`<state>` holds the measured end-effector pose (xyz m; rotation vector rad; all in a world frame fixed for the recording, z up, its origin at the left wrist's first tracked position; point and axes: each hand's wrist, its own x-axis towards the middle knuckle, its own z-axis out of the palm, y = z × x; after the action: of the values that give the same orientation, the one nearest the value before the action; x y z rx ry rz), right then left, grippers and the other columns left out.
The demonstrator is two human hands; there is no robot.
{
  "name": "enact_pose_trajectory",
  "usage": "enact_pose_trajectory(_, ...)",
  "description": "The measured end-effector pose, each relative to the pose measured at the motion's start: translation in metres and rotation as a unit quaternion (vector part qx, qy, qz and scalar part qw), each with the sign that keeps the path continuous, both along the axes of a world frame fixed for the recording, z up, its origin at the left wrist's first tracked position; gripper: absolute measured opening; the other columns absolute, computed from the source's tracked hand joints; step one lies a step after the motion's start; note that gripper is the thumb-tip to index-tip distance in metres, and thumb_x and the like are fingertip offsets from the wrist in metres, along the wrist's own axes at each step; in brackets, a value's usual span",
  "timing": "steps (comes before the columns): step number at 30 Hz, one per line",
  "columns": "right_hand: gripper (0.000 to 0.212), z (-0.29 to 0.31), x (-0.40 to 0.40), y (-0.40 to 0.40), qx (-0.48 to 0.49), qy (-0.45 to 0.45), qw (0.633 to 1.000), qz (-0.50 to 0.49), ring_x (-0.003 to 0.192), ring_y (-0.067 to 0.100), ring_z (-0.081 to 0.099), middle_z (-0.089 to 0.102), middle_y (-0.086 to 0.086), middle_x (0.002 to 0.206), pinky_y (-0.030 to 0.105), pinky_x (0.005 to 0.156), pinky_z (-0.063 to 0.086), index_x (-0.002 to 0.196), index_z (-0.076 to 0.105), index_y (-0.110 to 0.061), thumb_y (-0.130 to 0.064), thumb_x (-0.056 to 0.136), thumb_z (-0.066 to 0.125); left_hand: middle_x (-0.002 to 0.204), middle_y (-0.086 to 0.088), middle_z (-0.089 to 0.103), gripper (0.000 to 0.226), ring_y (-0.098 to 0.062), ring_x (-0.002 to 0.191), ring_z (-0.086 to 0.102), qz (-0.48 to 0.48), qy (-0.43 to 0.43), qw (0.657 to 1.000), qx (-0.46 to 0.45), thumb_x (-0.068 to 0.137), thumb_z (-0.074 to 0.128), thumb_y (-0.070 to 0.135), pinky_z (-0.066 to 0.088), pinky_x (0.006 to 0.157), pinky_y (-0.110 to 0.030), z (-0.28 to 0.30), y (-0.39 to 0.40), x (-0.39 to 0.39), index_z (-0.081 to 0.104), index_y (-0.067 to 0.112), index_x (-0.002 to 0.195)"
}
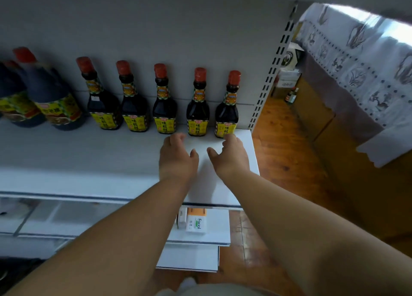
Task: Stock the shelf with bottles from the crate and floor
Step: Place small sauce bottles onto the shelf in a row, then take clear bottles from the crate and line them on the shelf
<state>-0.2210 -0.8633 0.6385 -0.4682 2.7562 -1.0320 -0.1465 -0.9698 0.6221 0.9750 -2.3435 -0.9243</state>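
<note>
Several dark sauce bottles with red caps and yellow labels stand in a row at the back of the white shelf [89, 161]. The rightmost bottle [227, 108] and the one beside it [198, 106] are closest to my hands. My left hand [177, 157] hovers over the shelf just in front of these, fingers curled and apart, holding nothing. My right hand [230, 156] is beside it, empty, its fingertips close to the base of the rightmost bottle. Two bigger dark bottles [51, 94] stand at the far left. No crate is in view.
A slotted metal upright [273, 68] ends the shelf on the right. Lower shelves hold a white and orange box [196, 222]. Wooden floor [285, 161] lies to the right, with a cabinet under a lace cloth [356, 61].
</note>
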Motion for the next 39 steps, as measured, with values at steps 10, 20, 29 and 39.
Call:
enact_pose_trajectory(10,0.052,-0.006,0.073,0.025,-0.026,0.006,0.989,0.143,0.111,0.022,0.057,0.048,0.004,0.138,0.031,0.086,0.044,0.138,0.043,-0.014,-0.034,0.092,0.061,0.119,-0.007,0.055,0.042,-0.024,0.109,0.053,0.044,0.004,0.996,-0.072,0.085,0.066,0.019,0.046,0.087,-0.036,0.006,0.050,0.101,0.051,0.012,0.124)
enact_pose_trajectory(20,0.039,0.016,0.198,-0.023,0.024,0.126,0.944,0.305,0.110,0.028,0.052,0.050,0.008,0.124,0.037,0.088,0.044,0.128,0.047,-0.014,-0.031,0.095,0.057,0.120,-0.007,0.055,0.038,-0.028,0.106,0.054,0.096,-0.053,0.985,-0.130,0.088,0.063,0.024,0.046,0.082,-0.040,0.004,0.004,0.265,0.053,0.014,0.123)
enact_pose_trajectory(29,0.046,-0.008,0.403,-0.152,0.041,0.113,0.891,0.438,0.118,0.030,0.051,0.050,0.011,0.131,0.042,0.097,0.045,0.134,0.047,-0.011,-0.033,0.094,0.056,0.112,-0.009,0.057,0.038,-0.030,0.105,0.054,0.171,-0.148,0.961,-0.158,0.085,0.064,0.024,0.049,0.085,-0.043,-0.005,-0.096,0.492,0.055,0.012,0.120)
enact_pose_trajectory(39,0.033,-0.037,0.485,-0.288,0.065,0.124,0.823,0.551,0.104,0.028,0.056,0.053,0.006,0.118,0.040,0.084,0.050,0.120,0.051,-0.018,-0.033,0.091,0.056,0.117,-0.001,0.054,0.041,-0.022,0.110,0.053,0.239,-0.197,0.944,-0.113,0.087,0.064,0.028,0.049,0.090,-0.036,-0.030,-0.195,0.584,0.052,0.019,0.125)
